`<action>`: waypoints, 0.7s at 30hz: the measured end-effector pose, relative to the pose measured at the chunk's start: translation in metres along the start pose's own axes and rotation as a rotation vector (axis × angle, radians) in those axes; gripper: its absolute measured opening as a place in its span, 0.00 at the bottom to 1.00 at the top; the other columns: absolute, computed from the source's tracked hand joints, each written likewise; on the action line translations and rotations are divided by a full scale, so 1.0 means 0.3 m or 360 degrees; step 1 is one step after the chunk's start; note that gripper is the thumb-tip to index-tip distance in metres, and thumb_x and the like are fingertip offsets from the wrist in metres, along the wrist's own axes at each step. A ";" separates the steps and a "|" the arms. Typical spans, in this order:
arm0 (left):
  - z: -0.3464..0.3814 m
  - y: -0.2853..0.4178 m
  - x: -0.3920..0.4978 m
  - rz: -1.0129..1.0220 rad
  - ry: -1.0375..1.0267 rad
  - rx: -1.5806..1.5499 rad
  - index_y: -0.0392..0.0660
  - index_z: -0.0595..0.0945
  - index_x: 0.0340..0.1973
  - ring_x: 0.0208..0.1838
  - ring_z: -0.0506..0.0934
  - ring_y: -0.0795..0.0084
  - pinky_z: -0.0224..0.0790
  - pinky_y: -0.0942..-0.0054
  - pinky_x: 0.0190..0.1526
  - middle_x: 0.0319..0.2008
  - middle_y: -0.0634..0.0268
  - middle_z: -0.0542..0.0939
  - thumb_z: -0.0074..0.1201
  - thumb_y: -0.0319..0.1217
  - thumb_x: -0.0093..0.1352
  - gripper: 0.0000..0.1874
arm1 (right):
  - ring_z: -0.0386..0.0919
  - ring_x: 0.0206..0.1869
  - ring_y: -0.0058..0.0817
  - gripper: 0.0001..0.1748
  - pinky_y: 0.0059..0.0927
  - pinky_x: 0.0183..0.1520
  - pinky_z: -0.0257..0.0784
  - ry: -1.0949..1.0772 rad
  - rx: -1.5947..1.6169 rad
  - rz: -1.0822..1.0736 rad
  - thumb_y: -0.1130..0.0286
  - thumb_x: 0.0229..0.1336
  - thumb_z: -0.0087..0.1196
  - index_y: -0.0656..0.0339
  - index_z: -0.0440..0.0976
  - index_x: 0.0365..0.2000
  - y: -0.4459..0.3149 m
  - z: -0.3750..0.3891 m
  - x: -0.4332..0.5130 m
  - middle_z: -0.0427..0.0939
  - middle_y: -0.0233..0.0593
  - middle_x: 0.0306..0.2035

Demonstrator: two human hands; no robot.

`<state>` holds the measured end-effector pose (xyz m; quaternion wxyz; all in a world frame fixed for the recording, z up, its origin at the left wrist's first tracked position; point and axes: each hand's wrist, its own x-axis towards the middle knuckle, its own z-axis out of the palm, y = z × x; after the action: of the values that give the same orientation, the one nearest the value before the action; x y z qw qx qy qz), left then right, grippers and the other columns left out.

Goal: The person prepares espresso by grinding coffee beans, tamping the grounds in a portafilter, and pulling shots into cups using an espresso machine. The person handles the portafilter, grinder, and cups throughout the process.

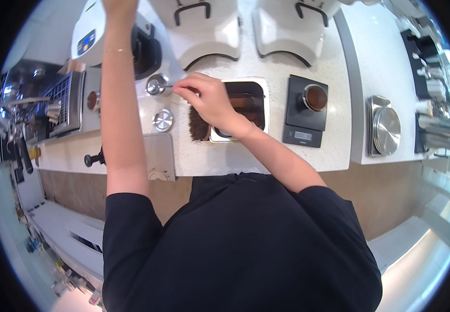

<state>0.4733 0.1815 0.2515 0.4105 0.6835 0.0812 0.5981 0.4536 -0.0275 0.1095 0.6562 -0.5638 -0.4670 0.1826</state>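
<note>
My left arm reaches up past a white machine with a blue display; only the base of my left hand shows at the top edge, and its fingers are out of view. With its fingertips, my right hand pinches a thin metal handle, whose far end lies over a small steel container. Below that container is a round steel disc. Under and beside my right hand are a dark-bristled brush and a steel-rimmed rectangular bin. A metal cup of brown grounds stands on a black digital scale.
Two white machines stand along the counter's far side. A grey mat and a black handle lie near the front edge. At left are another metal cup and a grated drip tray; stacked steel lids sit at right.
</note>
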 end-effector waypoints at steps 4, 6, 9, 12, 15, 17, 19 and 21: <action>-0.009 -0.021 0.000 0.0024 0.0001 -0.0037 0.34 0.64 0.63 0.63 0.65 0.66 0.53 0.71 0.65 0.60 0.55 0.69 0.52 0.46 0.71 0.35 | 0.75 0.27 0.20 0.08 0.21 0.32 0.74 0.0580 0.0316 0.0253 0.78 0.63 0.50 0.71 0.78 0.33 -0.185 -0.261 -0.211 0.77 0.41 0.31; -0.021 -0.040 0.007 -0.0026 -0.0021 -0.0113 0.35 0.65 0.62 0.60 0.68 0.68 0.57 0.72 0.62 0.58 0.56 0.71 0.53 0.46 0.71 0.33 | 0.77 0.29 0.21 0.07 0.23 0.33 0.77 0.0927 0.0173 0.0046 0.77 0.64 0.50 0.69 0.77 0.35 -0.239 -0.408 -0.300 0.77 0.40 0.33; -0.037 -0.077 0.028 -0.0075 -0.0045 -0.0217 0.38 0.66 0.61 0.56 0.72 0.70 0.62 0.72 0.59 0.54 0.59 0.74 0.54 0.45 0.70 0.31 | 0.75 0.30 0.21 0.07 0.23 0.34 0.76 0.1172 -0.0249 0.0128 0.78 0.65 0.48 0.71 0.76 0.34 -0.271 -0.579 -0.426 0.76 0.40 0.32; -0.054 -0.101 0.042 -0.0118 -0.0080 -0.0342 0.41 0.67 0.60 0.53 0.75 0.72 0.68 0.73 0.56 0.50 0.62 0.76 0.55 0.44 0.70 0.29 | 0.75 0.29 0.20 0.06 0.22 0.33 0.74 0.1210 -0.0634 0.0204 0.79 0.64 0.49 0.71 0.76 0.33 -0.226 -0.651 -0.497 0.76 0.39 0.31; -0.062 -0.102 0.047 -0.0176 -0.0041 -0.0267 0.42 0.66 0.59 0.52 0.76 0.69 0.71 0.70 0.55 0.49 0.61 0.76 0.55 0.47 0.68 0.31 | 0.76 0.28 0.20 0.05 0.21 0.31 0.73 0.1179 -0.0867 0.0259 0.79 0.62 0.51 0.71 0.75 0.32 -0.171 -0.674 -0.515 0.77 0.38 0.30; -0.063 -0.093 0.047 -0.0229 -0.0024 -0.0256 0.42 0.65 0.59 0.52 0.76 0.68 0.71 0.70 0.55 0.51 0.60 0.75 0.55 0.48 0.68 0.32 | 0.76 0.26 0.20 0.04 0.21 0.30 0.72 0.1107 -0.1064 0.0310 0.79 0.61 0.52 0.70 0.76 0.32 -0.145 -0.672 -0.506 0.77 0.38 0.29; -0.060 -0.085 0.048 -0.0235 -0.0045 -0.0257 0.41 0.65 0.60 0.53 0.76 0.68 0.70 0.69 0.56 0.52 0.59 0.75 0.55 0.48 0.68 0.33 | 0.76 0.25 0.21 0.03 0.21 0.29 0.72 0.1078 -0.1099 0.0273 0.79 0.60 0.53 0.69 0.76 0.32 -0.133 -0.665 -0.492 0.78 0.38 0.28; -0.058 -0.079 0.047 -0.0198 -0.0102 -0.0263 0.41 0.64 0.60 0.54 0.76 0.67 0.70 0.69 0.57 0.54 0.59 0.74 0.55 0.48 0.68 0.33 | 0.76 0.25 0.21 0.03 0.21 0.29 0.72 0.1063 -0.1057 0.0270 0.79 0.60 0.53 0.69 0.76 0.32 -0.132 -0.659 -0.478 0.77 0.38 0.28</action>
<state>0.4707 0.2135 0.2455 0.5042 0.6597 0.0607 0.5539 0.5329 -0.2617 0.1015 0.5375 -0.8070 -0.2161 -0.1148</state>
